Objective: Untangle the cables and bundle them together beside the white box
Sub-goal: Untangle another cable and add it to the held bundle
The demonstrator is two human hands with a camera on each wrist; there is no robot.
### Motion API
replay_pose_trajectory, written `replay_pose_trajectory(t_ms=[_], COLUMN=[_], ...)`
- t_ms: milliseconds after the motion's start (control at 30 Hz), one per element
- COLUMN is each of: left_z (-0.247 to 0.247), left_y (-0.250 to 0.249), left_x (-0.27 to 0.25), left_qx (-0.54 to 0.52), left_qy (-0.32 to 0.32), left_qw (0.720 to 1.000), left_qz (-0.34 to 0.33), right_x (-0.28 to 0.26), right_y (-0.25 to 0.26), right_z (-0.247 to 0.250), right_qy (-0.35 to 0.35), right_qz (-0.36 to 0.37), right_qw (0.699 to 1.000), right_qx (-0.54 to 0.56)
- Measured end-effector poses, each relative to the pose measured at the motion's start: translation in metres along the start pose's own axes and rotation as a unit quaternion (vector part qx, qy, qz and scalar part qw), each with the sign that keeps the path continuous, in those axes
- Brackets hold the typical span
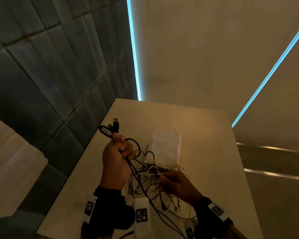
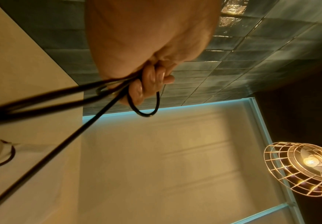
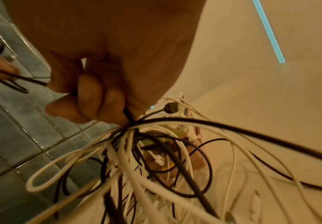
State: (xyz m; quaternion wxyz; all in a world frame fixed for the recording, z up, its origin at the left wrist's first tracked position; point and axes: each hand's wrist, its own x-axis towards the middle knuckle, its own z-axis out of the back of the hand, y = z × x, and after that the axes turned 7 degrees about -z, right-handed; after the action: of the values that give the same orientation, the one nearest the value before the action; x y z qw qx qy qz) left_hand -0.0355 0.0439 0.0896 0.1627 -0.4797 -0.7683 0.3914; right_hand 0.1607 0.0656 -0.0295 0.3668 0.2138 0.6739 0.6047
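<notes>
A tangle of black and white cables (image 1: 150,180) hangs over the pale table (image 1: 205,135), just in front of the white box (image 1: 166,147). My left hand (image 1: 117,152) is raised at the left of the tangle, its fingers (image 2: 148,81) curled round several black cables (image 2: 64,136) whose USB plugs (image 1: 116,124) stick up above the fist. My right hand (image 1: 174,183) grips a black cable (image 3: 129,115) where it enters the knot of white and black loops (image 3: 137,151). Black cables run taut between both hands.
A dark tiled wall (image 1: 50,75) stands at the left of the table, with a blue light strip (image 1: 135,54) at its edge. A wire-cage lamp (image 2: 305,168) glows overhead. Bare tabletop lies right of the box.
</notes>
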Motion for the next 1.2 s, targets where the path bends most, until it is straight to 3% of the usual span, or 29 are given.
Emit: replay_pose_trajectory(t_ms=[367, 500, 600, 767, 867, 1033, 1200], left_z=[0.001, 0.000, -0.003, -0.011, -0.014, -0.017, -0.010], left_y=[-0.006, -0.005, 0.002, 0.011, 0.005, 0.002, 0.000], left_x=[-0.004, -0.005, -0.008, -0.013, -0.012, -0.010, -0.003], left_qx=[0.013, 0.100, 0.185, 0.241, 0.152, 0.031, 0.027], left_qy=[-0.014, -0.007, -0.012, -0.009, 0.005, 0.005, 0.008], left_qw=[1.000, 0.995, 0.982, 0.970, 0.988, 0.999, 0.999], left_qz=[-0.022, -0.021, -0.019, 0.008, 0.027, 0.016, -0.022], right_x=[-0.006, 0.003, 0.011, 0.024, 0.024, 0.022, 0.014], right_y=[-0.034, -0.013, 0.036, 0.091, 0.089, 0.073, 0.033], right_z=[0.010, 0.005, -0.003, -0.026, -0.034, -0.030, -0.017], right_qy=[-0.040, -0.150, -0.205, -0.129, -0.066, -0.018, -0.016], right_qz=[-0.027, -0.019, 0.028, 0.138, 0.130, 0.078, 0.045], right_qw=[0.998, 0.987, 0.977, 0.981, 0.989, 0.996, 0.999], right_qx=[-0.044, -0.049, 0.049, 0.039, 0.022, 0.043, 0.016])
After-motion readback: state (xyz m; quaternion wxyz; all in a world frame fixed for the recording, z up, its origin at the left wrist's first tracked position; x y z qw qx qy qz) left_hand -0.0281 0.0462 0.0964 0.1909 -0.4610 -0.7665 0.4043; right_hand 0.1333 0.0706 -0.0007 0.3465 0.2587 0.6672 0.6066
